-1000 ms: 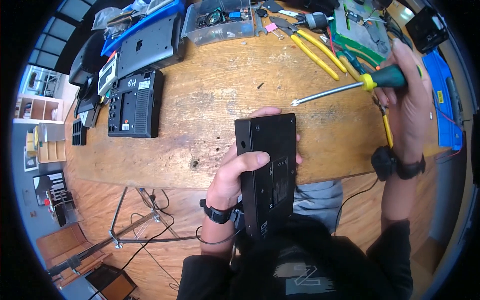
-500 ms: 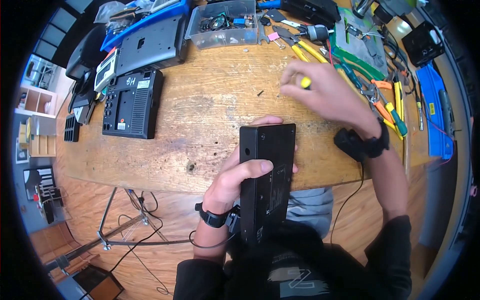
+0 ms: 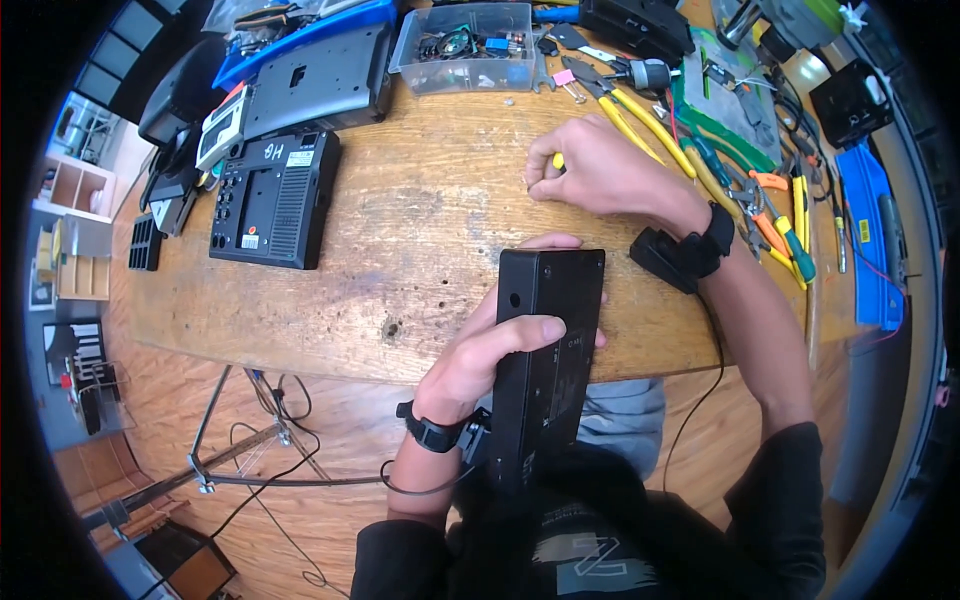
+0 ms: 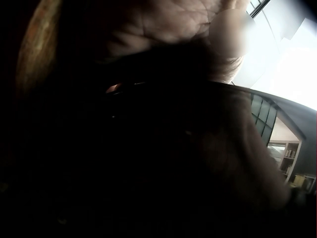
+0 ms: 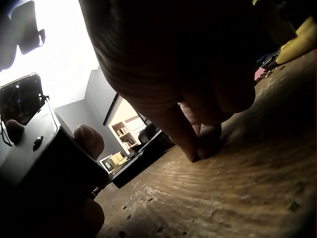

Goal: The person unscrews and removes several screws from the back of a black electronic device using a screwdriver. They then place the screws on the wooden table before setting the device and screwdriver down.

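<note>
A black flat device (image 3: 575,290) stands tilted on end in my left hand (image 3: 470,365), thumb across its labelled face and fingers around the far edge. The left wrist view is mostly dark, with part of the palm (image 4: 163,25) above the device. Over the tabletop, beyond the device, my right hand (image 3: 605,170) is curled round a screwdriver, of which only a bit of yellow collar (image 3: 559,160) shows. In the right wrist view, the thumb and a finger of this hand (image 5: 198,114) meet at the wood; whether they pinch the small dark screw cannot be told.
A second black device (image 3: 275,200) and a dark flat panel (image 3: 320,80) lie at the left. A clear parts box (image 3: 468,72) stands at the back. Yellow-handled pliers (image 3: 640,125), several tools and a blue tray (image 3: 870,235) occupy the right side.
My right hand has swung left and down to the tabletop with the screwdriver, whose shaft no longer shows. The small screw is now hidden at the fingertips. The left hand keeps its hold, the device slightly turned.
</note>
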The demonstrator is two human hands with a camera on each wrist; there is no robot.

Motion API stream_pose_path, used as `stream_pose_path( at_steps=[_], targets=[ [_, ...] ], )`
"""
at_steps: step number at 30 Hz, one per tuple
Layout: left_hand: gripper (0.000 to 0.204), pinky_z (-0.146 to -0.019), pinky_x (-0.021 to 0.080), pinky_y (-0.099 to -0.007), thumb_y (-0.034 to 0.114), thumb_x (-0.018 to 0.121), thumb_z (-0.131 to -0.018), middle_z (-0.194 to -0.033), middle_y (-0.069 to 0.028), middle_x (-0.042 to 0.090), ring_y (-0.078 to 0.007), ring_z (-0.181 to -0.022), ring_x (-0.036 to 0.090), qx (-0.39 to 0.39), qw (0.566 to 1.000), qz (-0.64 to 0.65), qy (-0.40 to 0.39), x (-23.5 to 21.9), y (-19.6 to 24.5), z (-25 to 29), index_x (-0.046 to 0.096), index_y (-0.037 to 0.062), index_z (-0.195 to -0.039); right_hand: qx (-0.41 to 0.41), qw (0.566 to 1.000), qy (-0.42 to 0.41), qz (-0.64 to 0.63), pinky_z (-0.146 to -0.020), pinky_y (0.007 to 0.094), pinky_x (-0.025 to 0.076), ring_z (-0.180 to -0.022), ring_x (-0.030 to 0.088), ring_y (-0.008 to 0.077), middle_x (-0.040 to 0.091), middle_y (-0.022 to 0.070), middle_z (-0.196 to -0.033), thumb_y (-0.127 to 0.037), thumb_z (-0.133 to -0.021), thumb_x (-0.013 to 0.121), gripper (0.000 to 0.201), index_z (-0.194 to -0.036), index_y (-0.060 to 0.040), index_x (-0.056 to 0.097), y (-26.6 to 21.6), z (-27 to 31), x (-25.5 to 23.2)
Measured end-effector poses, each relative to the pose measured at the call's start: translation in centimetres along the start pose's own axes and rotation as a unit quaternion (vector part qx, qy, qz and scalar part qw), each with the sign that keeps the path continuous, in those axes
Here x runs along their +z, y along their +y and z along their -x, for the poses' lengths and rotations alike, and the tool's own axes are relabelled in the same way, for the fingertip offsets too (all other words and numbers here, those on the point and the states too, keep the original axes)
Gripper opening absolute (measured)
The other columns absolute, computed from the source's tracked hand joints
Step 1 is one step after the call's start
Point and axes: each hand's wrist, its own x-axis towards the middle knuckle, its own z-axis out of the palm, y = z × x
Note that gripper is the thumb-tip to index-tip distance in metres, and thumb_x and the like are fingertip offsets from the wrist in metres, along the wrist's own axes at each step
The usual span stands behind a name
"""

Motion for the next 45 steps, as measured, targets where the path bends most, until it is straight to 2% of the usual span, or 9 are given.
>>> stream_pose_path(
  at_steps=[3,9,18,25,30,37,40,43,45],
  targets=[
    [0.084,-0.094,0.055,-0.0405,0.019,0.067,-0.086,-0.129,-0.0197,0.059,-0.0308,-0.107,0.069,0.000,1.000,0.001,-0.001,0.1,0.1,-0.1,0.027,0.0041,-0.158,-0.013,0.999,0.011,0.030,-0.077,0.0379,0.055,-0.079,0.073,0.0263,0.075,0.0139,-0.081,-0.013,-0.083,0.076,0.014,-0.087,0.0003,0.075,0.5,0.1,0.3],
    [0.084,-0.094,0.055,-0.0408,0.020,0.067,-0.086,-0.129,-0.0206,0.060,-0.0313,-0.107,0.069,0.001,1.000,0.001,-0.007,-0.1,-0.1,-0.2,0.027,0.0039,-0.158,0.041,0.999,0.002,0.024,-0.085,0.0442,0.057,-0.089,0.075,0.0357,0.075,0.0255,-0.089,-0.010,-0.078,0.074,0.016,-0.086,0.0045,0.076,-0.3,0.9,-0.5],
    [0.091,-0.089,0.061,-0.0490,0.029,0.072,-0.076,-0.129,-0.0308,0.060,-0.0427,-0.105,0.070,0.007,0.999,-0.021,0.041,0.3,-0.2,-0.3,0.034,0.0057,-0.156,0.003,0.998,0.001,0.070,-0.081,0.0424,0.057,-0.084,0.075,0.0351,0.074,0.0253,-0.082,-0.012,-0.080,0.074,0.017,-0.084,0.0046,0.076,0.3,0.1,0.2],
    [0.089,-0.090,0.061,-0.0546,0.032,0.069,-0.078,-0.130,-0.0332,0.058,-0.0454,-0.106,0.069,0.061,0.993,0.074,0.075,0.5,-0.5,-0.4,0.034,0.0051,-0.156,0.063,0.982,0.133,-0.120,-0.072,0.0333,0.055,-0.074,0.071,0.0180,0.074,0.0128,-0.076,-0.016,-0.086,0.076,0.019,-0.086,0.0037,0.075,-0.5,4.8,-2.2],
    [0.080,-0.083,0.064,-0.0517,0.052,0.053,-0.090,-0.128,-0.0320,0.063,-0.0411,-0.100,0.072,0.056,0.985,0.066,0.152,0.7,0.1,-0.8,0.049,-0.0066,-0.143,0.121,0.964,0.161,-0.174,-0.070,0.0267,0.054,-0.076,0.067,0.0072,0.074,0.0035,-0.080,-0.013,-0.091,0.076,0.015,-0.093,0.0016,0.074,-3.3,9.7,-1.1],
    [0.065,-0.088,0.061,-0.0419,0.046,0.049,-0.096,-0.123,-0.0237,0.069,-0.0312,-0.103,0.073,0.094,0.981,0.090,0.146,0.4,-0.1,-0.7,0.057,-0.0076,-0.132,0.033,0.957,0.201,-0.207,-0.066,0.0288,0.054,-0.071,0.070,0.0120,0.072,0.0056,-0.078,-0.005,-0.086,0.081,0.012,-0.091,-0.0009,0.072,-7.9,12.2,1.9],
    [0.060,-0.092,0.059,-0.0388,0.041,0.051,-0.097,-0.123,-0.0230,0.070,-0.0284,-0.104,0.072,0.121,0.973,0.064,0.187,0.7,-0.5,-0.9,0.058,-0.0075,-0.131,0.007,0.973,0.181,-0.143,-0.063,0.0314,0.054,-0.069,0.072,0.0230,0.072,0.0101,-0.078,-0.006,-0.086,0.082,0.013,-0.091,-0.0040,0.070,-9.0,12.2,2.5],
    [0.057,-0.094,0.058,-0.0381,0.038,0.053,-0.098,-0.120,-0.0225,0.070,-0.0273,-0.103,0.072,0.128,0.972,0.077,0.183,0.9,-0.5,-0.7,0.059,-0.0076,-0.131,-0.039,0.961,0.217,-0.166,-0.059,0.0278,0.047,-0.063,0.065,0.0117,0.070,0.0054,-0.073,0.000,-0.081,0.083,0.014,-0.089,-0.0045,0.073,-9.0,11.7,4.2],
    [0.057,-0.094,0.058,-0.0383,0.038,0.053,-0.097,-0.119,-0.0224,0.070,-0.0276,-0.103,0.072,0.132,0.974,0.062,0.171,0.8,-0.6,-0.7,0.059,-0.0075,-0.131,-0.048,0.966,0.204,-0.152,-0.060,0.0300,0.049,-0.063,0.067,0.0191,0.070,0.0075,-0.075,-0.001,-0.080,0.084,0.016,-0.089,-0.0060,0.073,-9.2,11.5,4.3]
  ],
)
